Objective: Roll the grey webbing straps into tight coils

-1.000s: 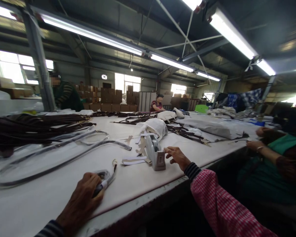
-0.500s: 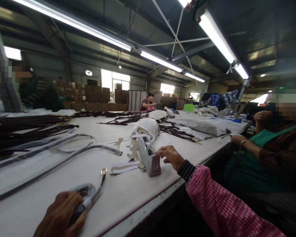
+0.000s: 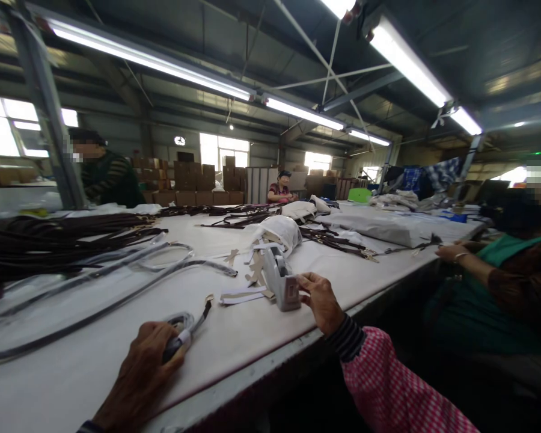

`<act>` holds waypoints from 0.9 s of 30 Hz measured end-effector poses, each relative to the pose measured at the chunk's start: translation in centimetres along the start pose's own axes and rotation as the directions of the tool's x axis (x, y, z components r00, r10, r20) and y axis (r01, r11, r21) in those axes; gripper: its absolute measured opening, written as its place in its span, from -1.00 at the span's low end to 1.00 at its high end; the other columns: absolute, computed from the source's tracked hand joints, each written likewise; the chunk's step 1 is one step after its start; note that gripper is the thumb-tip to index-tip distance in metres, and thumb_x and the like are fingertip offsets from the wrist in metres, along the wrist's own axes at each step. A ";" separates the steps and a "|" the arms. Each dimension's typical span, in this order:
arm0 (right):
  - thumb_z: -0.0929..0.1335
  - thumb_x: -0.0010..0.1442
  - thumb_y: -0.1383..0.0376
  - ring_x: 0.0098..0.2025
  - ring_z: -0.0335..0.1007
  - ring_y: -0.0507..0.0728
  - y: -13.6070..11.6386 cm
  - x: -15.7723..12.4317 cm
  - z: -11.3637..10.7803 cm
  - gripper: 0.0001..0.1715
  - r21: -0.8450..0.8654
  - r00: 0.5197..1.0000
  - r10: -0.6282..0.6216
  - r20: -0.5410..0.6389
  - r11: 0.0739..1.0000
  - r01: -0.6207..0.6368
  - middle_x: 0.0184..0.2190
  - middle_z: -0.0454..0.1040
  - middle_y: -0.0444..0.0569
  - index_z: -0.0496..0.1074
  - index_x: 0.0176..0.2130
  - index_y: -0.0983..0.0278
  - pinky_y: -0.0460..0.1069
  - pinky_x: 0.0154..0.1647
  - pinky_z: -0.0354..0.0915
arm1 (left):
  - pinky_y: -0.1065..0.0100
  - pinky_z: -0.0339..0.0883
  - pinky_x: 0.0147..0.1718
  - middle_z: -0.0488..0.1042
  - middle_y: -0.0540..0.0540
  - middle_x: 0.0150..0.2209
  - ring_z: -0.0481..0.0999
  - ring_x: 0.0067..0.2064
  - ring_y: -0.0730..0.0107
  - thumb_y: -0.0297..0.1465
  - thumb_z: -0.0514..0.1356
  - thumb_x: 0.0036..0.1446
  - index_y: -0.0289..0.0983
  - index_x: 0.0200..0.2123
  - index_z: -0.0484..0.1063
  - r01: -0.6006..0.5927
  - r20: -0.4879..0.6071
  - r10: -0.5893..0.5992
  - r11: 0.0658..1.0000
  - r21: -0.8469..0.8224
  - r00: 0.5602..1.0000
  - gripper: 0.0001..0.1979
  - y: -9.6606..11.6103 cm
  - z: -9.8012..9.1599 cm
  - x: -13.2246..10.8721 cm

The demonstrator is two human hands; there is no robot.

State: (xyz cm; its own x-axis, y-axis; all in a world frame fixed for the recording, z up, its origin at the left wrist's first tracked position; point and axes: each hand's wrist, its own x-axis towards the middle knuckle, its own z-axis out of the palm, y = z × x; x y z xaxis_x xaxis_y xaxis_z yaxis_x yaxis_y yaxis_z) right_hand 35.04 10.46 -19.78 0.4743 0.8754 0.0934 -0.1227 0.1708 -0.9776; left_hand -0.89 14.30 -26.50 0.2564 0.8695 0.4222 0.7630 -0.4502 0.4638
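My left hand is closed around a coiled dark strap in clear plastic, low over the near part of the table. A white band wraps the coil, and a short end with a gold-coloured metal ring sticks out towards the right. At a grey tape dispenser, my right hand has its thumb and forefinger pinched by the front end. Whatever lies between those fingertips is too small to make out. Paper strips and beige cut pieces lie beside the dispenser.
Long plastic-covered straps curve across the table's left side, before a pile of dark straps. A white bag sits behind the dispenser. A co-worker in a green apron sits at the right edge; others are farther back.
The view has turned left, so things sit farther right. My right fingers stay at the dispenser, and my left hand still grips the coil. The right co-worker's raised hand is no longer up.
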 end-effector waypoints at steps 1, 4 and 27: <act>0.48 -0.17 0.04 -0.43 0.32 0.03 0.6 -0.5 0.0 -0.58 0.022 1.000 0.018 0.004 1.000 -0.018 -0.44 0.42 -0.10 0.38 -0.40 0.26 -0.11 -0.51 0.21 | 0.06 0.38 -0.09 0.46 -0.21 -0.18 0.47 -0.13 0.01 -0.08 0.11 0.16 -0.21 -0.30 0.46 0.004 0.000 -0.004 1.000 -0.011 1.000 -0.68 0.1 -0.1 0.0; 0.48 -0.17 0.02 -0.54 0.27 -0.01 2.5 -1.1 0.0 -0.54 0.073 1.000 0.029 0.010 0.997 -0.030 -0.49 0.39 -0.13 0.32 -0.40 0.25 -0.13 -0.60 0.14 | 0.05 0.37 -0.07 0.47 -0.22 -0.18 0.47 -0.11 -0.01 -0.07 0.15 0.11 -0.23 -0.29 0.47 0.032 -0.019 -0.033 0.998 -0.055 0.999 -0.65 0.4 -0.6 0.1; 0.44 0.28 0.17 -0.55 0.10 -0.05 -1.1 -14.7 6.3 -0.67 0.384 0.732 -0.154 0.663 0.910 -0.156 -0.53 0.28 -0.21 0.29 -0.38 0.25 -0.12 -0.57 0.09 | 0.39 0.11 -0.47 0.31 0.03 -0.51 0.28 -0.45 0.38 -0.12 0.31 0.04 -0.27 -0.42 0.49 0.212 0.018 -0.247 0.794 -0.570 0.969 -0.69 15.5 -6.1 -5.8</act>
State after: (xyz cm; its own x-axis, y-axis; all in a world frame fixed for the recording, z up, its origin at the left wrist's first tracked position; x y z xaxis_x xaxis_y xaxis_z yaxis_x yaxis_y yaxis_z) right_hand 22.76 0.26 -18.90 -0.2121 0.9146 0.3442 -0.5200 0.1926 -0.8322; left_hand 5.83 1.08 -17.06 0.0707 0.9571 0.2810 0.3223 -0.2885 0.9016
